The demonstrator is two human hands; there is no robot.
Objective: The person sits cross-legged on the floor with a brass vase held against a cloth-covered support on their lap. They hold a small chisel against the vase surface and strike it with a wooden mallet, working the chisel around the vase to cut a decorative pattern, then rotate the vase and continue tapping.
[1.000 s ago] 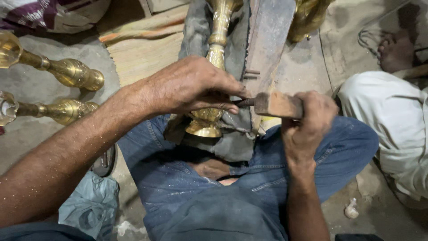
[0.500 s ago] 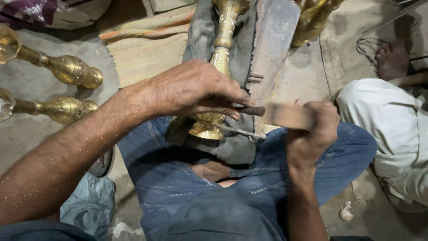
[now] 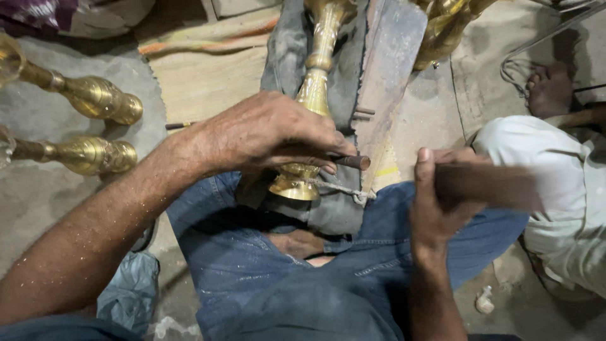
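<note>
— What do the hands grasp?
— Left hand (image 3: 271, 136) grips a metal punch (image 3: 350, 161) on the brass stand (image 3: 314, 95); right hand (image 3: 435, 202) clenches a blurred wooden mallet (image 3: 486, 186).
— Around them?
— Dusty floor (image 3: 435, 107), more brass stands (image 3: 95, 98) left.

Both hands at work over the lap

The left hand (image 3: 271, 136) reaches in from the left, forearm bare, knuckles up, fingers (image 3: 328, 155) curled tight. The right hand (image 3: 442, 196) stands upright beside it, thumb raised, fist closed, motion-blurred.
</note>
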